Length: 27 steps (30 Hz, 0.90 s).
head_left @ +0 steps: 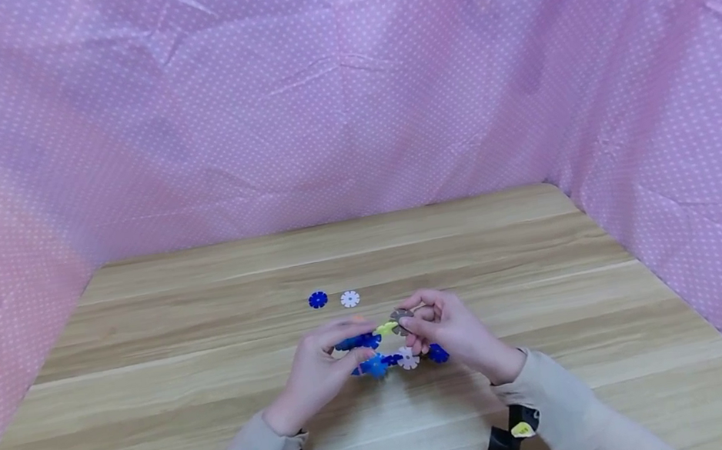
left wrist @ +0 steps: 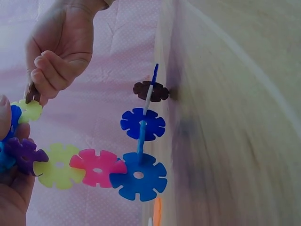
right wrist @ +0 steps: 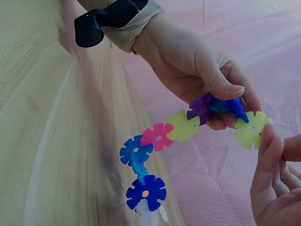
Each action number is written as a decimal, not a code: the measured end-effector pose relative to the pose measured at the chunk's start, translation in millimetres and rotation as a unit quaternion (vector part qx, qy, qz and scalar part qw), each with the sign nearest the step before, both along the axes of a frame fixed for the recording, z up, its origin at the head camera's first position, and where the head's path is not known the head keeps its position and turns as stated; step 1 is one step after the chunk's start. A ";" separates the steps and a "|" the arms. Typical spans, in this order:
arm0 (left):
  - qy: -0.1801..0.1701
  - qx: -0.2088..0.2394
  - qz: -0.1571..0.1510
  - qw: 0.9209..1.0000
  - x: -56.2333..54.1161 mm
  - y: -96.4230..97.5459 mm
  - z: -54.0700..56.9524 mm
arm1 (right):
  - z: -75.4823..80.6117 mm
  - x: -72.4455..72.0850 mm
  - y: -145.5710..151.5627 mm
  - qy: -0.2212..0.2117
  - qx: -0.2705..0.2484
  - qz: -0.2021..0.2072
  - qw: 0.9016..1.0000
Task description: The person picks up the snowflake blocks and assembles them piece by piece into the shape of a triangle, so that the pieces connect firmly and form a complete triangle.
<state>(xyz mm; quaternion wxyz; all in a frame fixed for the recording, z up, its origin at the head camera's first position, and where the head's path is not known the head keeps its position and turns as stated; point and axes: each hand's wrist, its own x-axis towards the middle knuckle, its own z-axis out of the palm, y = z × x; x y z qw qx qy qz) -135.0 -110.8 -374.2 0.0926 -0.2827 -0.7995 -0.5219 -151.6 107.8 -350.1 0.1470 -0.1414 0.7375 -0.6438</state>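
A chain of notched plastic discs in several colours hangs from my left hand. The left fingers and thumb grip it around a blue disc and a purple disc. From there run a yellow disc, a pink disc and a blue disc, then further discs down to a brown disc. At the held end sits another yellow disc. My right hand pinches a separate-coloured brown disc right at that yellow disc's edge.
A dark blue disc and a white disc lie on the wooden table beyond the hands. Part of an orange disc shows behind the left fingers. Pink dotted cloth hangs at the back and sides.
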 end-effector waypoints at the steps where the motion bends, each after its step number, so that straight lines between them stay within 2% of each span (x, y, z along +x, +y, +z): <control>1: -0.007 0.000 -0.001 1.000 0.0 -0.9 0.6 | 0.0 0.1 0.0 -0.001 0.000 0.005 1.000; 7: -0.048 -0.012 0.002 0.999 0.6 -8.0 1.6 | -0.4 0.2 -1.5 -0.010 -0.006 0.034 0.999; 10: -0.057 -0.021 0.006 0.998 1.0 -11.9 1.3 | -0.6 -0.3 -2.3 -0.012 -0.009 0.052 0.999; 13: -0.066 -0.014 0.005 0.998 1.6 -16.0 1.1 | -0.5 -1.2 -3.1 -0.014 -0.008 0.064 0.998; 16: -0.091 -0.001 0.006 0.996 2.1 -20.5 1.6 | -0.5 -2.0 -3.5 -0.015 -0.004 0.071 0.997; 21: -0.129 0.009 0.029 0.991 3.1 -32.0 3.2 | -2.6 -7.2 -2.1 -0.009 0.012 0.075 0.997; 27: -0.127 0.003 0.068 0.990 3.2 -55.9 2.1 | -12.8 -24.8 2.0 -0.011 0.024 0.050 0.998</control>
